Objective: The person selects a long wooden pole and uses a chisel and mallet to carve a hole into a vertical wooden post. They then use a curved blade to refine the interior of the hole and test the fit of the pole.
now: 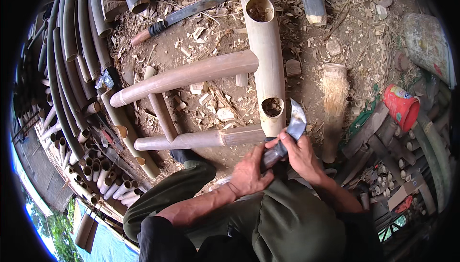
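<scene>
A short knife with a broad, curved steel blade (297,122) is held over my lap, its tip pointing away from me. My left hand (250,170) is wrapped round its dark handle (272,156). The fingers of my right hand (301,155) pinch the base of the blade. Just beyond lies a bamboo frame: a thick pale post (268,46) with two round holes cut in it, joined to an upper rail (191,75) and a lower rail (191,139). A thin crosspiece (163,116) links the rails. At their left ends lies another notched bamboo piece (136,149).
A long machete (196,9) lies on the chip-strewn ground at the far side. A frayed wooden block (335,99) stands right of the post. Long bamboo poles (69,22) are stacked at left. A red container (401,106) and bamboo offcuts (388,178) lie at right.
</scene>
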The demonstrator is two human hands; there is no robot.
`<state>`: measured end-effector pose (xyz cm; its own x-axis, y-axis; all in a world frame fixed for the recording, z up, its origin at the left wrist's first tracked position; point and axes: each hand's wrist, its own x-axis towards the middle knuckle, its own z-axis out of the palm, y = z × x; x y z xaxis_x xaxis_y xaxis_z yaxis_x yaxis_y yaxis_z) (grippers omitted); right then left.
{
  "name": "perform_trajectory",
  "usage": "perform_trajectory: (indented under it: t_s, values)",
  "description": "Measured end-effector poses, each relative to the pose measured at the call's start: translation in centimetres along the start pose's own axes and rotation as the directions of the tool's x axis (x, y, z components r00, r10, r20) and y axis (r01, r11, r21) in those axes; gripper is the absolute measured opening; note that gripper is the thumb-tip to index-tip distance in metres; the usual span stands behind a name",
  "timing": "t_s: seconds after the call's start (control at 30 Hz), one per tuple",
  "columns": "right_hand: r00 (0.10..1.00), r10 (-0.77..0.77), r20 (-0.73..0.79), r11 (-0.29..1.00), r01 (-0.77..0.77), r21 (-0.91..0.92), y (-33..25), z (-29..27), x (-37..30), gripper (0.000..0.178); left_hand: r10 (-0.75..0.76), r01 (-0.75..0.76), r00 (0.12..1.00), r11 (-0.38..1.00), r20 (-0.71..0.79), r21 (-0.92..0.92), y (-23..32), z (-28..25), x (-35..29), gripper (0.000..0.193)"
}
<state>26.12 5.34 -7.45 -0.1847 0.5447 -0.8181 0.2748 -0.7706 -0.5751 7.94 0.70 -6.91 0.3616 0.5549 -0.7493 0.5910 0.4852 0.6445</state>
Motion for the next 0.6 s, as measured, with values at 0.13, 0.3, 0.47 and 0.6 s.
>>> perform_trajectory:
  t_s: [0.13, 0.3, 0.47, 0.6]
  values:
    - [0.962, 0.238, 0.137, 0.919, -0.269, 0.287, 1.4, 3.1, 4.8, 0.040, -0.142, 0.160, 0.983, 0.972, -0.114, 0.171, -0.7, -3.9, 1.2, 0.049]
    - [0.962, 0.192, 0.193, 0.788, -0.268, 0.555, -1.1, 3.7, 7.8, 0.039, -0.132, 0.187, 0.965, 0.952, -0.227, 0.242, 0.5, -8.9, 4.6, 0.036]
    - [0.984, 0.040, 0.174, 0.452, -0.173, 0.875, -2.2, 2.3, 8.0, 0.031, -0.005, 0.054, 0.997, 0.763, -0.078, 0.644, 6.4, -13.2, 7.9, 0.026]
    - [0.987, -0.062, 0.147, 0.156, -0.135, 0.978, -1.4, 0.3, 7.9, 0.028, -0.023, -0.051, 0.997, 0.542, 0.076, 0.839, 12.2, -14.1, 11.2, 0.015]
